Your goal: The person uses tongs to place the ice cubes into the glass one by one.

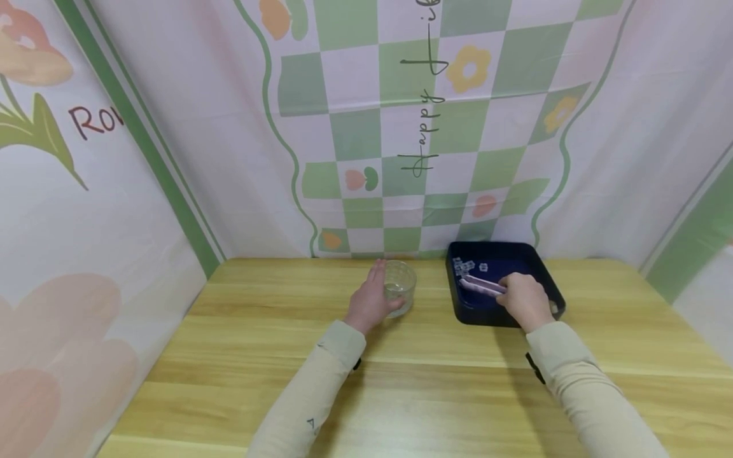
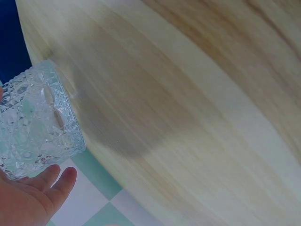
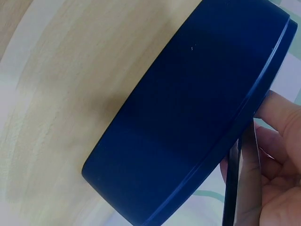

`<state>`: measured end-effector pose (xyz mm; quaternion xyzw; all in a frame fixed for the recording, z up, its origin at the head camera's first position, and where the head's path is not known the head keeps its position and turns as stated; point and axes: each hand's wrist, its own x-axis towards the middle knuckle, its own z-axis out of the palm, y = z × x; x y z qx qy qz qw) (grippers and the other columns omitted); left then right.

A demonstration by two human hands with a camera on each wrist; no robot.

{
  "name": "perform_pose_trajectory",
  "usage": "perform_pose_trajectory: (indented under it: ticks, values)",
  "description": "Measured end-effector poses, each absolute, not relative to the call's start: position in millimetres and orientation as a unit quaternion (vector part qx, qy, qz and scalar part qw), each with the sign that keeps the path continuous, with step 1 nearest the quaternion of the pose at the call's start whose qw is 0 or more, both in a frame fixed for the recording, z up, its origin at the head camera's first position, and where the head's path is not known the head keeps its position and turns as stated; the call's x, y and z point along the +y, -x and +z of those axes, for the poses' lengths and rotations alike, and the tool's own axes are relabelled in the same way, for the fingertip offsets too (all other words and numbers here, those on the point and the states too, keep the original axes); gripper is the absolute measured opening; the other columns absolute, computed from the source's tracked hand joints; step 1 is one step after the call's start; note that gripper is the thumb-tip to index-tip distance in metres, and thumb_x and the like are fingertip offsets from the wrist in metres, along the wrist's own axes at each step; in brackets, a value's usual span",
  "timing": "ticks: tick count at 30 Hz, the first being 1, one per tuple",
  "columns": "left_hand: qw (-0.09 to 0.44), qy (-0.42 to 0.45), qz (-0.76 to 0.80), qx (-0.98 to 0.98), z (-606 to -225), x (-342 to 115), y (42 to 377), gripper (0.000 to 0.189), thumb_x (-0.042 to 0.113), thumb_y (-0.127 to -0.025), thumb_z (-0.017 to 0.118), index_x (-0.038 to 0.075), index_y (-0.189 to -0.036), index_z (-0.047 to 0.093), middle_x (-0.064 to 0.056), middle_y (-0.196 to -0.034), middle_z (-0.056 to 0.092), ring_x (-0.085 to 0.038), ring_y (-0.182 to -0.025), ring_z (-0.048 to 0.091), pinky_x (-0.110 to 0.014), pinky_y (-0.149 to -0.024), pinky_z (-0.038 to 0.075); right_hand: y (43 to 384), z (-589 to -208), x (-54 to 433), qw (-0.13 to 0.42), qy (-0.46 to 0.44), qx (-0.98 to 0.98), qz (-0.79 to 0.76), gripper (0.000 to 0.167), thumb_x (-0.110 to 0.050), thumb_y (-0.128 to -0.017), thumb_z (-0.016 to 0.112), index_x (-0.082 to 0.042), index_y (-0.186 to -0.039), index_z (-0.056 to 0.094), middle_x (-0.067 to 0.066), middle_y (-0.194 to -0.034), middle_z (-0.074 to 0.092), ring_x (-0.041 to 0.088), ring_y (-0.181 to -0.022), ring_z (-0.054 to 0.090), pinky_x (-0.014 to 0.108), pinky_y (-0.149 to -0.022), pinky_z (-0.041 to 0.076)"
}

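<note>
My left hand [image 1: 371,300] grips a clear glass cup [image 1: 403,285], fingers along its far left side and thumb across the near side. In the left wrist view the glass [image 2: 37,117] shows a cut, faceted pattern, with fingertips [image 2: 61,186] against it. My right hand [image 1: 523,300] holds pale lilac tongs [image 1: 482,285] over a dark blue tray [image 1: 487,316]. Their tips point at a cluster of small clear cubes [image 1: 462,266] in the tray's far left corner. The right wrist view shows the tray's outer wall [image 3: 178,108] and a shiny tongs arm [image 3: 247,179]; the tips are hidden there.
One separate clear cube [image 1: 483,267] lies right of the cluster. A small beige thing [image 1: 553,306] is at the tray's near right corner. The wooden table [image 1: 435,394] ends at a printed checked curtain [image 1: 401,210] behind the cup and tray.
</note>
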<state>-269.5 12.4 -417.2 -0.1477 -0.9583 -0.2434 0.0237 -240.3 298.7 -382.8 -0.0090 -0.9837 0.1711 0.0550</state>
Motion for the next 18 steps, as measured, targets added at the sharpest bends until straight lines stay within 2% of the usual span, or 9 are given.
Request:
perform_pose_trajectory:
  ticks: [2,18]
  values:
    - [0.024,0.147,-0.242,-0.959,-417.1,12.6,269.5,0.096,0.043,-0.084,0.07,0.006,-0.153,0.014,-0.01,-0.16,0.019,-0.028,-0.108,0.063,-0.033,-0.079,0.058,240.3,-382.8,300.1,0.052,0.01,-0.984,0.17,0.027,-0.006,-0.08,0.069,0.01,-0.102,0.067,0.031,-0.097,0.067,0.043,-0.078,0.063,0.053,-0.068,0.051]
    - [0.022,0.141,-0.244,-0.959,-414.0,13.2,267.2,0.095,0.042,-0.084,0.07,0.005,-0.153,0.015,-0.012,-0.159,0.022,-0.031,-0.114,0.061,-0.039,-0.087,0.056,237.4,-378.1,310.1,0.074,0.015,-0.983,0.17,0.029,-0.006,-0.079,0.069,0.011,-0.102,0.067,0.031,-0.094,0.067,0.041,-0.074,0.063,0.052,-0.065,0.051]
